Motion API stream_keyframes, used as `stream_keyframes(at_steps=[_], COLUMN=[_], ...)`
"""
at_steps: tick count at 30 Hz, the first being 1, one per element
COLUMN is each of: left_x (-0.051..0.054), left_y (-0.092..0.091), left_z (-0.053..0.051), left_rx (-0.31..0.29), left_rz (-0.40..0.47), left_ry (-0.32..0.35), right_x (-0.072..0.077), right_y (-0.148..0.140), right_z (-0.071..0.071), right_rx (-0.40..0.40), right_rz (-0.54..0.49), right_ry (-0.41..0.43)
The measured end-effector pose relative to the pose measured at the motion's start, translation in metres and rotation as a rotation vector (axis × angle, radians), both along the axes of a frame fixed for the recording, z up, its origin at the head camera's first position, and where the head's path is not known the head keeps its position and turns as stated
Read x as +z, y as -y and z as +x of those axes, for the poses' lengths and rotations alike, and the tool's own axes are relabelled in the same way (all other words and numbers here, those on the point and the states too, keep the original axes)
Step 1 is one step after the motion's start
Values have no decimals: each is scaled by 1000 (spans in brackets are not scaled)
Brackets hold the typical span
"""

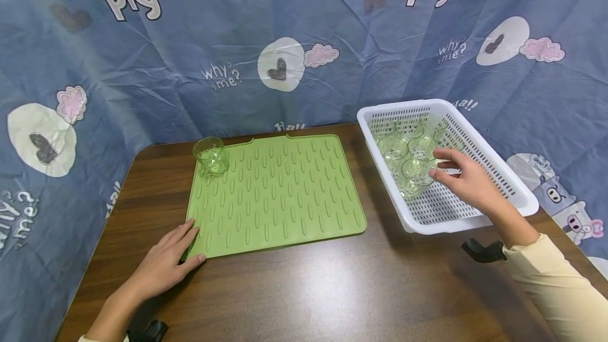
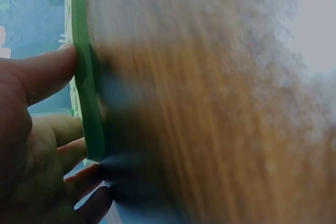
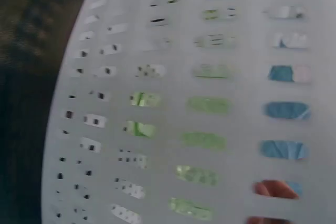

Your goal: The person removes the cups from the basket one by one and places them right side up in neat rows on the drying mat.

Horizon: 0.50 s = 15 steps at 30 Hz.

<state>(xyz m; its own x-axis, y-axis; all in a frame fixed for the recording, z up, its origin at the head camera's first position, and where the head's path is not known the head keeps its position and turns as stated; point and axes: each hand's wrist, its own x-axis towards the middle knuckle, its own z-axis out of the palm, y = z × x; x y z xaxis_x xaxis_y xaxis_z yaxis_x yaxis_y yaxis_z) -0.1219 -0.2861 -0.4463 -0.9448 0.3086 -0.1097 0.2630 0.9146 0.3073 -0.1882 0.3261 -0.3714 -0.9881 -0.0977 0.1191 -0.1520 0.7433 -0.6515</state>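
Observation:
My left hand [image 1: 163, 260] lies with spread, nearly straight fingers on the near left corner of a green ribbed drying mat [image 1: 280, 189]. In the left wrist view, the thumb [image 2: 50, 72] touches the mat's edge [image 2: 86, 77]. A clear green-tinted glass [image 1: 211, 157] stands on the mat's far left corner. My right hand [image 1: 470, 178] hovers over a white plastic basket [image 1: 380, 165], thumb and fingers parted, beside one of several similar glasses [image 1: 414, 173] inside. The right wrist view shows the slotted basket wall [image 3: 173, 87], with bits of fingers visible through two slots.
Mat and basket sit on a dark brown wooden table [image 1: 304, 289], the basket at the right. A blue printed cloth [image 1: 180, 46] hangs behind the table and along its sides. Bright light reflects off the tabletop near the front.

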Motion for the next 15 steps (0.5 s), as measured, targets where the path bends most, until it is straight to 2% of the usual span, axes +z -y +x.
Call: stream_keyframes(at_steps=[8, 15], left_x=[0, 1], left_y=[-1, -1], left_z=[0, 0], left_rx=[8, 7], left_rz=[-6, 0], left_ry=[8, 7], right_x=[-11, -15], right_y=[4, 5], right_z=[-6, -9], right_rx=[35, 8], right_rz=[42, 56], right_ry=[62, 68])
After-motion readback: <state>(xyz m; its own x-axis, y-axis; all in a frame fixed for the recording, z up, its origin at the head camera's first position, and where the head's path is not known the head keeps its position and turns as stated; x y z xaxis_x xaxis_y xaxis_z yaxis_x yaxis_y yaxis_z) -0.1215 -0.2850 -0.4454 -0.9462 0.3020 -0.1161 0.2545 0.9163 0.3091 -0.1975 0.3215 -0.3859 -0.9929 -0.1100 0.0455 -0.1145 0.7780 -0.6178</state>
